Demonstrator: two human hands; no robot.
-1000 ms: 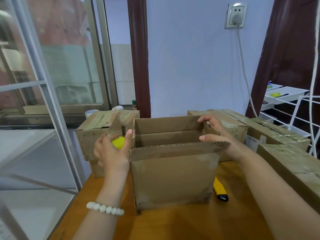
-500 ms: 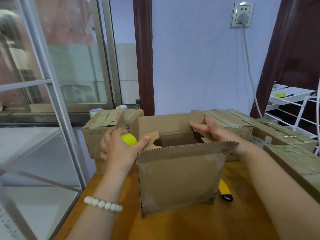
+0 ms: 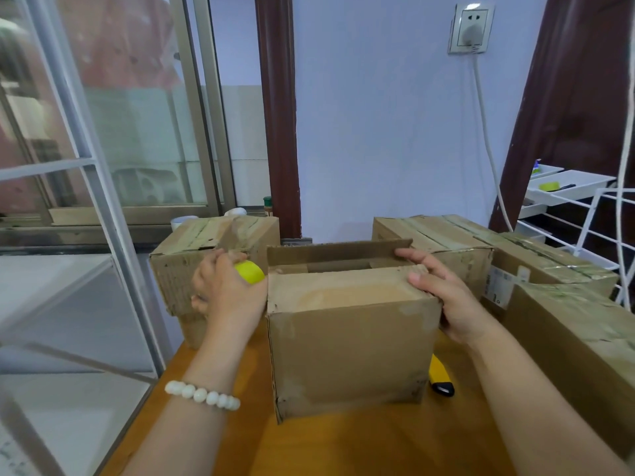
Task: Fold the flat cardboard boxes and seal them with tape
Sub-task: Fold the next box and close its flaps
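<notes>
L hand (image 3: 226,297) has fingers (image 3: 209,269) curled round yellow tape dispenser (image 3: 249,271), R hand (image 3: 446,297) fingers flat on cardboard box (image 3: 343,355) flaps (image 3: 343,293), so I should press both flush, seam tight, b4 taping.

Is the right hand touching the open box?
Touching. Head view shows the right hand pressing its thumb on the folded near flap of the open box, fingers across its right corner.

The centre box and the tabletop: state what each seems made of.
Centre box: cardboard, matte brown, with pale torn patches where the surface layer peeled. Tabletop: probably wood or laminate, smooth orange-brown with a soft sheen; which one is unclear.
</notes>
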